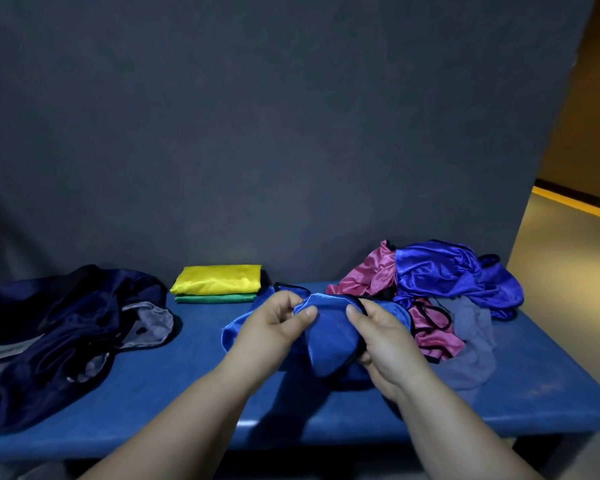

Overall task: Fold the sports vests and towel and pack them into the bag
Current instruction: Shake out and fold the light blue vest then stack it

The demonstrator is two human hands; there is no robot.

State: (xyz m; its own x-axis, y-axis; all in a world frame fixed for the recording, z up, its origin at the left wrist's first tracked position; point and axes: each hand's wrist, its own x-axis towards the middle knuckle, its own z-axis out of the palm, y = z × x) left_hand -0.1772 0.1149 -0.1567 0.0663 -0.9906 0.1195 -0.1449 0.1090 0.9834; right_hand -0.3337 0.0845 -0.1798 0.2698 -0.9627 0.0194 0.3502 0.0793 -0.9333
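A shiny blue sports vest (328,332) with black trim lies bunched at the middle of the blue bench (194,393). My left hand (274,322) pinches its upper edge between thumb and fingers. My right hand (383,336) grips the vest's right side, fingers curled round the fabric. A folded yellow vest (219,278) sits on a folded green vest (213,298) at the back. On the right is a heap of loose vests, pink (368,275) and purple-blue (454,271), with a pale grey-blue towel (471,341) draped in front. The dark navy bag (59,327) lies slumped at the left.
A dark grey wall (257,133) stands right behind the bench. The bench's front edge (153,448) runs below my forearms. A lit floor with a yellow strip (575,202) shows past the wall at the far right.
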